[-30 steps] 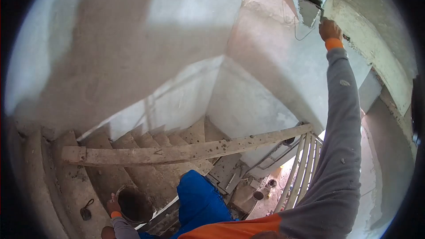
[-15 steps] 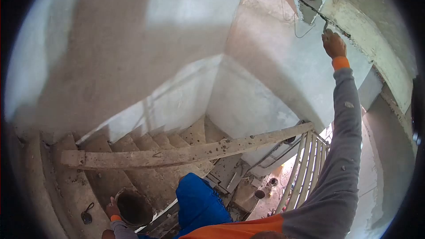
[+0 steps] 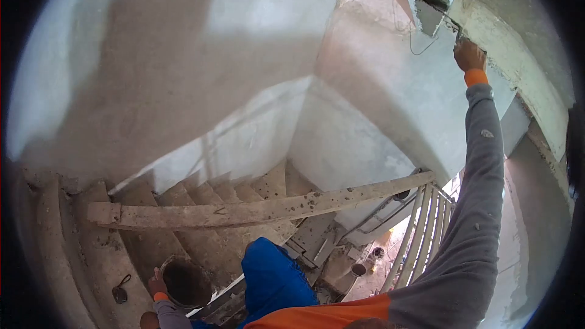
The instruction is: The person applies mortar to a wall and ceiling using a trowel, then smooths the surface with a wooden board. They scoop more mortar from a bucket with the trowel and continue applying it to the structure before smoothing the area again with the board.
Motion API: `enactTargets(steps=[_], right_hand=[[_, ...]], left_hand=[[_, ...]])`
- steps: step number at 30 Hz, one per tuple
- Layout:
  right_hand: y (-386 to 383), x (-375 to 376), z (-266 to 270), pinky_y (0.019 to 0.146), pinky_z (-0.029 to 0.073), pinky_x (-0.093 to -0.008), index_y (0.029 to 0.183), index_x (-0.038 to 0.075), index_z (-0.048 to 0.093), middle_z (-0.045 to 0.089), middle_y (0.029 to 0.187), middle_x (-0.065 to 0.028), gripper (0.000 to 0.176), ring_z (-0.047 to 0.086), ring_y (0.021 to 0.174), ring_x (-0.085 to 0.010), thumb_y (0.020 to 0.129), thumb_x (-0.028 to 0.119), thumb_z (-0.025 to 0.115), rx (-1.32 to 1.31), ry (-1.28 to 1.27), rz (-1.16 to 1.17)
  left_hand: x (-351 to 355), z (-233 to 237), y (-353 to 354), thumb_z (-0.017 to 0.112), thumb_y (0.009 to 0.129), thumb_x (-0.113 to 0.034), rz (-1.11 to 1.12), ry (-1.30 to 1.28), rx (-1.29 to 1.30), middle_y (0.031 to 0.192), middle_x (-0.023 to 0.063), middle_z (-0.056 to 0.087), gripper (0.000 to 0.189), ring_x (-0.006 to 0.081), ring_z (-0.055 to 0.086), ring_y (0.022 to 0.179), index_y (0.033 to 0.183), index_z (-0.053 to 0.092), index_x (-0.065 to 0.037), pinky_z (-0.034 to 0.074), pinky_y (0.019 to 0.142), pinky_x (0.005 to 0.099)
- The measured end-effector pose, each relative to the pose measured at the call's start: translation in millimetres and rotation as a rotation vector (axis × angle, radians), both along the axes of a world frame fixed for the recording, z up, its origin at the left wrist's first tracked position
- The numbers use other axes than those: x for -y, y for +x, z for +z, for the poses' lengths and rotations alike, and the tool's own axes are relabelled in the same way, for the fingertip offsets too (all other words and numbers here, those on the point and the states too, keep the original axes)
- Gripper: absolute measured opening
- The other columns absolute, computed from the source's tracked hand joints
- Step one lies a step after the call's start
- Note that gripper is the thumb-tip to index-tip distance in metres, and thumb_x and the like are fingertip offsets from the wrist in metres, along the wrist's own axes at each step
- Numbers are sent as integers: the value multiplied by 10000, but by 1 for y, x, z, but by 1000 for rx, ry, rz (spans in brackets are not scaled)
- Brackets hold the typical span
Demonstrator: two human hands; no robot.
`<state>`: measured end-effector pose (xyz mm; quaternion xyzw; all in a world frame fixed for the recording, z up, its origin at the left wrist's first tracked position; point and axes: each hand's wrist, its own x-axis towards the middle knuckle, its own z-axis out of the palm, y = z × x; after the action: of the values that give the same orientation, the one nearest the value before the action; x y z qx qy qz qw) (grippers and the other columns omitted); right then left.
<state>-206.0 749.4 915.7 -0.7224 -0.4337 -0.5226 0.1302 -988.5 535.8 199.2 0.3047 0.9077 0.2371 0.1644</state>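
Observation:
My right hand (image 3: 470, 56) is raised high at the upper right, closed round the handle of a trowel (image 3: 458, 33). Its thin dark blade is seen nearly edge-on, against the underside of a plastered concrete edge (image 3: 487, 30). The fingers partly hide the handle. Down at the lower left, my left hand (image 3: 157, 284) is at the rim of a dark bucket (image 3: 186, 283), its fingers seeming to grip that rim. The bucket stands on the stairs, and its inside is too dark to make out.
A long mortar-spotted wooden beam (image 3: 256, 212) crosses above the concrete steps (image 3: 143, 225). A railing (image 3: 420, 237) stands at the right. A small black coil-like item (image 3: 120, 291) lies on a step. Far below are small buckets (image 3: 358, 269). A bent wire (image 3: 420, 52) sticks out near the wall.
My right hand has shifted slightly right and down with the trowel along the concrete edge. The view has tilted a little; my left hand stays by the bucket.

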Motion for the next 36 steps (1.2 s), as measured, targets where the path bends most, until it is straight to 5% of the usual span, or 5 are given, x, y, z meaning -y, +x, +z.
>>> enactTargets(steps=[5, 14, 20, 23, 36], right_hand=[[-13, -10, -8, 744, 479, -467, 896, 73, 614, 620, 923, -192, 271, 603, 833, -369, 796, 299, 501, 28, -9, 38], [-30, -6, -24, 663, 490, -485, 1021, 118, 527, 581, 940, -195, 261, 612, 767, -376, 885, 300, 400, 120, 128, 123], [-36, 8, -49, 618, 489, -476, 1040, 172, 520, 574, 900, -146, 259, 606, 727, -374, 877, 357, 441, 101, 214, 222], [-33, 13, -59, 601, 490, -470, 1062, 186, 521, 575, 889, -136, 266, 605, 714, -367, 867, 358, 467, 99, 247, 278], [21, -47, -39, 673, 484, -484, 1020, 142, 514, 586, 894, -160, 256, 605, 773, -373, 871, 340, 448, 73, 12, 67]], left_hand=[[-3, -26, -19, 420, 869, -531, -86, 63, 78, 694, 287, 575, 674, 401, 549, 621, 720, 598, 101, 397, 617, 477], [-2, -33, -22, 392, 863, -567, -56, 95, 70, 738, 305, 572, 730, 420, 570, 728, 745, 597, 122, 419, 685, 474], [1, -72, -37, 390, 855, -585, -159, 130, -176, 770, 297, 581, 724, 421, 573, 763, 800, 614, 101, 424, 698, 473], [4, -8, -7, 396, 853, -585, -58, 59, 20, 777, 294, 586, 710, 421, 575, 761, 811, 620, 88, 426, 694, 471], [5, -1, -4, 370, 862, -584, -23, -56, 49, 797, 288, 597, 719, 423, 584, 792, 807, 626, 87, 442, 703, 463]])
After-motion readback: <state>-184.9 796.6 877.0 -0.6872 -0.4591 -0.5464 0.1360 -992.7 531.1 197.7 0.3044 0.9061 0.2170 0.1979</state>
